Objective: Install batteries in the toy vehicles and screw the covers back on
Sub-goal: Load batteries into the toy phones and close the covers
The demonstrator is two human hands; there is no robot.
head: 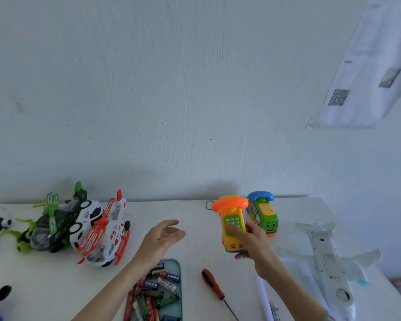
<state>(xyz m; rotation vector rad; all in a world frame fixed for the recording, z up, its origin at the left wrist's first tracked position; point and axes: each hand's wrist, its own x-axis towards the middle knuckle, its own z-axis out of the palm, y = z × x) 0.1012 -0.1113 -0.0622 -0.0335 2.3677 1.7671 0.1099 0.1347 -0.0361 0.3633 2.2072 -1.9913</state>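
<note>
Evidently, I had reached the handling step on one vehicle: the yellow phone-bus toy (233,224), with its orange handset on top, was gripped in my right hand (252,246) near the back of the bench (195,246). The fingers were curled round its right side and the thumb lay under its front end. It stood just beside the green phone-bus toy (264,216), which rested upright at the bench's rear edge. Whether the yellow toy was lifted or touching the bench I could not tell from this angle, and its underside, where I judged the battery cover to be, was hidden.

My left hand (164,236) hovered open and empty above the bench, palm turned inward, fingers loosely extended, well apart from the toy.

The batteries (158,290) lay heaped in a pale tray (177,265) directly below my left forearm. The red-handled screwdriver (214,287) lay on the bench between the tray and my right forearm.

Next move, as I judged it: turn the toy over to check the cover, steady it with the left hand, then take up the screwdriver or a battery as required.

Other vehicles, among them a white-and-orange helicopter (107,230), stood at left; a white aeroplane (329,258) lay belly-up at right.
</note>
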